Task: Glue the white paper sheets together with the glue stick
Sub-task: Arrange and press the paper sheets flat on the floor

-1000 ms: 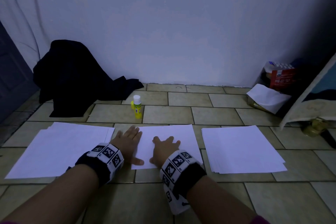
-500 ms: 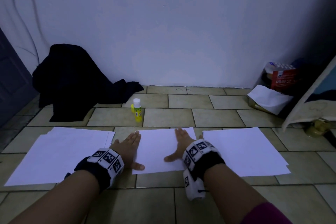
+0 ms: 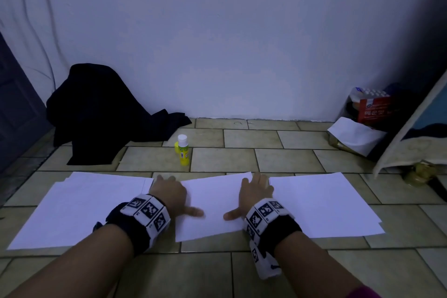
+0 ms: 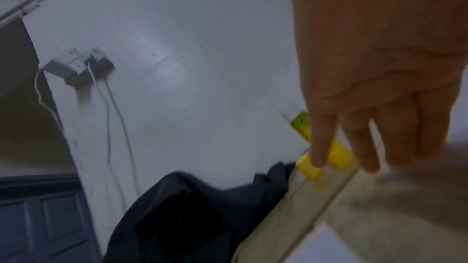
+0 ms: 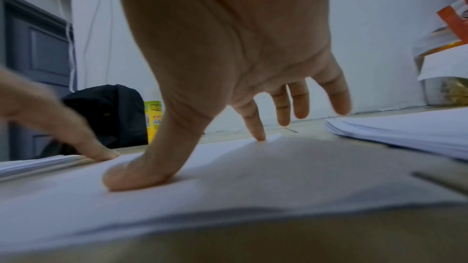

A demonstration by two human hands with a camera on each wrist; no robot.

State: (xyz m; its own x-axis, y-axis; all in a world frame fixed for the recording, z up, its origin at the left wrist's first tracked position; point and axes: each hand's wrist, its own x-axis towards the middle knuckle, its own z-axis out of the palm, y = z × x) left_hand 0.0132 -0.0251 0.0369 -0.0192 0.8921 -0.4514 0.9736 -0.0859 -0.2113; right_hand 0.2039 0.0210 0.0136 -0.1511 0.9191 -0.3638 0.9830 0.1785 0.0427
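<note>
Paper lies in three groups on the tiled floor (image 3: 285,159): a left stack (image 3: 79,208), a right stack (image 3: 321,203), and between them the middle sheet (image 3: 212,205), which both hands press flat. The left hand (image 3: 169,195) rests on the left edge of this sheet and the right hand (image 3: 256,195) on its right edge, both with fingers straight and spread, thumbs pointing inward toward each other — the hands are apart and hold nothing, they only push down. In the right wrist view the thumb (image 5: 142,175) and the index fingertip (image 5: 258,135) touch the paper, the other fingers seem a little lifted. I judge that the hands are placed so to smooth the sheet and keep it from sliding, maybe to bond it to a sheet under it; whether there is a second sheet below I cannot tell. The glue stick (image 3: 183,150), yellow with a white cap, stands upright on the floor just behind the middle sheet, close to the left hand's fingers but not touched — a place easy to reach for either hand. A dark cloth (image 3: 96,113) is heaped against the wall (image 3: 242,43) at the left, and a red box (image 3: 373,109) with a folded white paper (image 3: 355,136) sits in the right corner.
</note>
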